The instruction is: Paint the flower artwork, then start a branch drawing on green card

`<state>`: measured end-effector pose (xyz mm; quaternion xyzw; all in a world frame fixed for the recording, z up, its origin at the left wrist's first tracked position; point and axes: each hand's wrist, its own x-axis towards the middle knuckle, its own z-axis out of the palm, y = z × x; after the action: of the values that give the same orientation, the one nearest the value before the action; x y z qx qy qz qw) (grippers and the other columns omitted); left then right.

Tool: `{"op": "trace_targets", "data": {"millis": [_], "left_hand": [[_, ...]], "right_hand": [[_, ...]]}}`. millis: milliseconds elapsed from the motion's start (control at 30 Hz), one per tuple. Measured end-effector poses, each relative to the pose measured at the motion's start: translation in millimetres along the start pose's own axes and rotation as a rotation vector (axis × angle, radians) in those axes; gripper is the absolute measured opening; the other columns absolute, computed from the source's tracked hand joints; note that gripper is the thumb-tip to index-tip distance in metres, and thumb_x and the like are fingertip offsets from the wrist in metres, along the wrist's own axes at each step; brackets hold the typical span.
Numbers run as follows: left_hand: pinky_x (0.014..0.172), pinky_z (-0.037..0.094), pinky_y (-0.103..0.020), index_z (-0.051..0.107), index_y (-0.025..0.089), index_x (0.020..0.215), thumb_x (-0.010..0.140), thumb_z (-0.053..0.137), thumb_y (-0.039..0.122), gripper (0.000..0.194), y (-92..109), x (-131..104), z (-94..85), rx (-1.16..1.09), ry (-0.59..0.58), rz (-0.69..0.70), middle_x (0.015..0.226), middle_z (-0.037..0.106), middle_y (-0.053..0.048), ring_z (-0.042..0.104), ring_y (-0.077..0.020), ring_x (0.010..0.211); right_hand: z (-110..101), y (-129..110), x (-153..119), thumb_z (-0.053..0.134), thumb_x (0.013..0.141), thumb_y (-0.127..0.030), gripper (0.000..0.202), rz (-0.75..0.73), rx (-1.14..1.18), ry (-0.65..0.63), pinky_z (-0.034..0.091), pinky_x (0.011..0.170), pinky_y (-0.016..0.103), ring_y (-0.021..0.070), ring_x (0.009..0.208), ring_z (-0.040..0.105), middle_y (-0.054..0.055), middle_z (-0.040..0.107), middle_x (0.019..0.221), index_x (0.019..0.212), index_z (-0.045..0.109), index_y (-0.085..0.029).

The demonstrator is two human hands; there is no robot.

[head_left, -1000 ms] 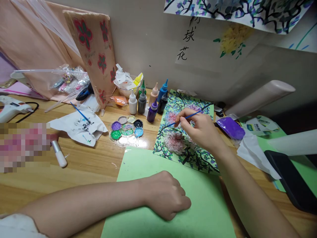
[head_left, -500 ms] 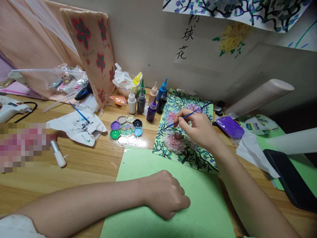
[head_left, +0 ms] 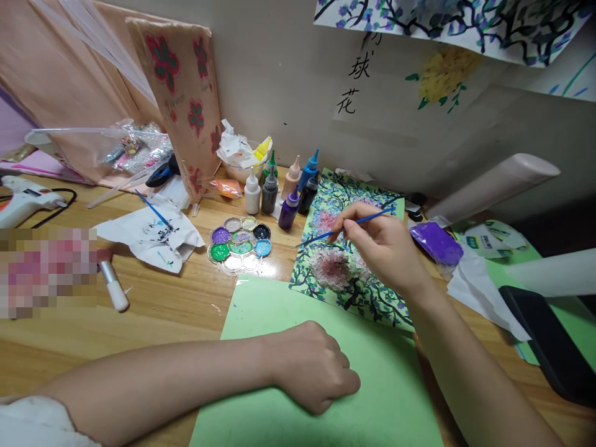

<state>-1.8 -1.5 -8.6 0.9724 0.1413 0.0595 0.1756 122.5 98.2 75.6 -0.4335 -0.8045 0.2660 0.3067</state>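
Steering the blue brush: the right hand has its fingers pinching the shaft above the painted sheet, tip aimed left; a light grip and small finger movements should give the finest control

Right wrist: best carried clear of the pink blossom, which looks raised and could be crushed or smeared by a dragging palm

Paint palette: on the worktop to the left of the painted sheet, so a short trip for colour seems enough; easing surplus off on a rim should prevent drips

Smeared tissue: left of the palette, with a second brush lying on it; probably handy for blotting between colours

Left hand: a fist, fingers curled and pressed together, apparently resting on the plain green sheet; it could steady the painted sheet's near edge if that slips

Brush tip: by the painted sheet's left edge, too fine to tell whether it touches or carries paint

Under the right hand: some branches and flowers are hidden

Inside the fist: cannot tell whether anything is held

Far left: one object is blurred into blocks

Hanging painting: cut off at the top
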Motion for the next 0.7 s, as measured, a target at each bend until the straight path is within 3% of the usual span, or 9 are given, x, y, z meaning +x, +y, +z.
{"op": "trace_targets", "data": {"millis": [200,300,467,700], "left_hand": [[0.039,0.023,-0.028,0.053,0.019,0.065,0.066,0.062,0.025,0.011,0,-1,0.0,0.012,0.016,0.007,0.063,0.061,0.002,0.052,-0.0142,0.058],[0.039,0.023,-0.028,0.053,0.019,0.065,0.066,0.062,0.025,0.011,0,-1,-0.2,0.013,0.007,0.01,0.063,0.06,0.002,0.051,-0.0142,0.057],[0.039,0.023,-0.028,0.053,0.019,0.065,0.067,0.062,0.026,0.011,0,0,0.2,0.014,0.005,0.008,0.062,0.06,0.002,0.051,-0.014,0.057],[0.039,0.024,-0.028,0.052,0.02,0.065,0.065,0.062,0.025,0.012,-1,-1,3.1,0.023,0.016,0.012,0.062,0.06,0.002,0.051,-0.0139,0.057]], "right_hand": [[20,-11,-5,0.038,0.092,-0.022,0.019,-0.069,0.018,-0.241,0.039,0.075,0.027,0.015,0.085,0.056,0.003,0.062,0.09,0.089,0.056,-0.02],[25,-12,-5,0.035,0.093,-0.025,0.021,-0.055,0.016,-0.284,0.039,0.076,0.027,0.0149,0.086,0.056,0.003,0.062,0.091,0.091,0.055,-0.019],[18,-10,-4,0.036,0.093,-0.025,0.02,-0.066,0.043,-0.227,0.039,0.077,0.028,0.015,0.087,0.056,0.002,0.062,0.089,0.089,0.055,-0.019],[-2,1,1,0.04,0.085,-0.015,0.018,-0.03,-0.063,-0.018,0.034,0.059,0.025,0.0119,0.061,0.049,-0.001,0.054,0.066,0.07,0.049,-0.019]]}}
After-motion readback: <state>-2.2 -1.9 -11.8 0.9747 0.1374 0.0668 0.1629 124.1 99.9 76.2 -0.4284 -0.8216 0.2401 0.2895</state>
